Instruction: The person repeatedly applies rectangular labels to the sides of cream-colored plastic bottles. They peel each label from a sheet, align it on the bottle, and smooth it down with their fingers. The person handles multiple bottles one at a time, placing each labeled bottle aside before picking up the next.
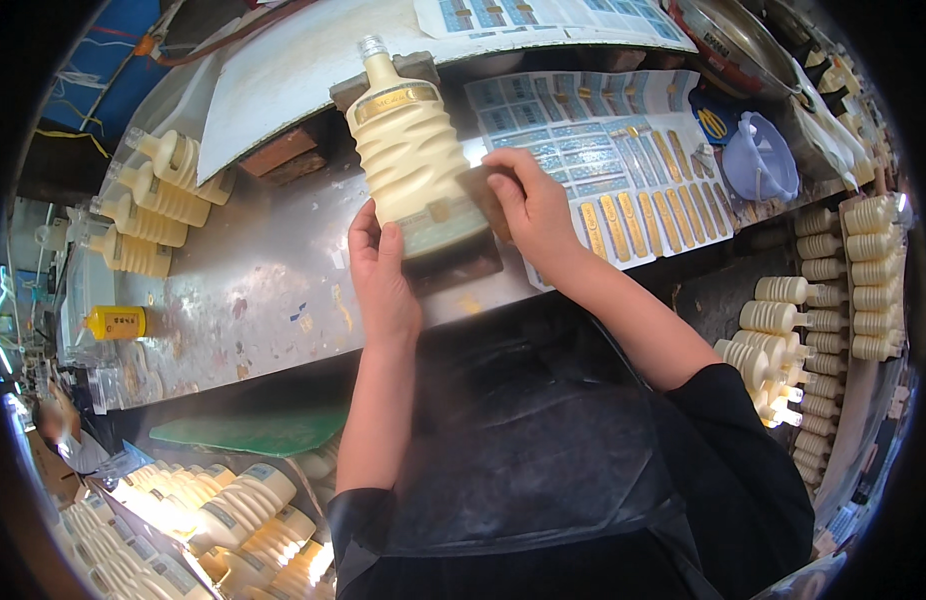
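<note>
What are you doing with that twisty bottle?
A person steadies a cream ribbed bottle lying on a metal bench. The left hand holds its lower end, while the right hand presses a small brown pad against its side. Sticker sheets lie beside it, and more bottles wait nearby.

We look down from a camera worn on the head, close above the metal bench (253,290), facing forward across it. The fisheye lens bends the bench's edges, and both forearms enter from below the bench, near us.
</note>
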`<state>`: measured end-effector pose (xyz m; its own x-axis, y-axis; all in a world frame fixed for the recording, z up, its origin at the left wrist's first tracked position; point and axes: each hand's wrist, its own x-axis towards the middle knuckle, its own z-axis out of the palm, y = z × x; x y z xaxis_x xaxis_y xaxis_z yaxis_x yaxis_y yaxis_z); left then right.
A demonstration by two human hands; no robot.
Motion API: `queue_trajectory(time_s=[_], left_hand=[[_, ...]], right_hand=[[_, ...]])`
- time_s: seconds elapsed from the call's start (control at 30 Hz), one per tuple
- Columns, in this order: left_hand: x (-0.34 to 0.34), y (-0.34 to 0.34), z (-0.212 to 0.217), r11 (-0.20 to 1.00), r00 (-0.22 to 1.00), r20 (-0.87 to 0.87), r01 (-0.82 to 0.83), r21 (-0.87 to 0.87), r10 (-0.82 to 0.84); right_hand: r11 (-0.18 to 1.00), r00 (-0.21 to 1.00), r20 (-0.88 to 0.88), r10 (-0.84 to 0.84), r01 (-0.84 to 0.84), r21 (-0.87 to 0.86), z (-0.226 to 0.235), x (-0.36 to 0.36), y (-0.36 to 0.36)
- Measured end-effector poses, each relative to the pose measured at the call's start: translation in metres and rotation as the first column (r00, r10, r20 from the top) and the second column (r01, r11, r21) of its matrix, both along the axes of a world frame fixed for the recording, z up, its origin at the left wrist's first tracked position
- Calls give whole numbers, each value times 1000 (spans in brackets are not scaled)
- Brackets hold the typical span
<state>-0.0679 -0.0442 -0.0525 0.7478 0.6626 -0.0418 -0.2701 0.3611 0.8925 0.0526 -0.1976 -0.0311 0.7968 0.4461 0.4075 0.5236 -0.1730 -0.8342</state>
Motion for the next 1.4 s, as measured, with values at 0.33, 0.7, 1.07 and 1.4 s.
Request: queue_trajectory(time_s=[0.33,0.7,1.07,1.4], left_hand=[[0,1,0,999,999,34,0,-40,2],[-9,6,1,978,999,36,40,-206,-33],[-18,17,-9,986,995,22,104,-129,-102],[-10,-3,17,990,967,-253,34,135,1]], right_hand=[[997,922,380,79,-81,-11,8,-49,-16],[889,604,659,448,-221,-401,65,-63,16],[873,670,579,464,-236,-427,53,-75,43],[983,963,-224,-152,125,-132,15,-30,-14]])
